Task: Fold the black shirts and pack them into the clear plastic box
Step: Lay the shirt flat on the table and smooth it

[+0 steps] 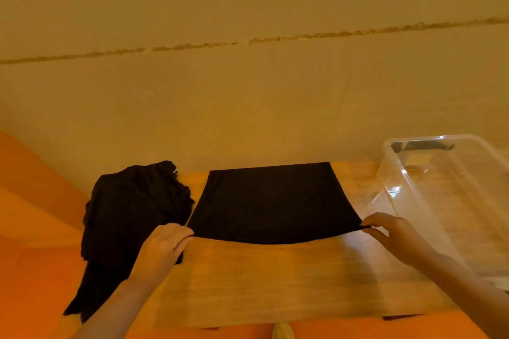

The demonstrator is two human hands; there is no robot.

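A: 2 hands on 1 folded black shirt (272,203), flat on the wooden desk (275,278), center-back.

B: Grip?

A: Left hand (162,248) pinches the shirt's near-left corner, fingers closed on the fabric. Right hand (394,234) pinches the near-right corner, thumb and fingertips shut on the edge. Near edge sags in a curve between the 2 corners.

B: Other shirts?

A: 1 crumpled black pile (129,217) left of the folded one, just beside it, draping over the desk's left edge. Can't tell how many shirts are in it. Left wrist overlaps the pile.

B: Box?

A: Clear plastic box (440,201) on the right side of the desk, open top, dark handle clip on the far end. Nothing black visible inside. Right forearm lies in front of its near-left wall; can't tell if it touches.

B: Surroundings?

A: Beige wall (248,91) behind, orange floor (33,256) to the left and below.
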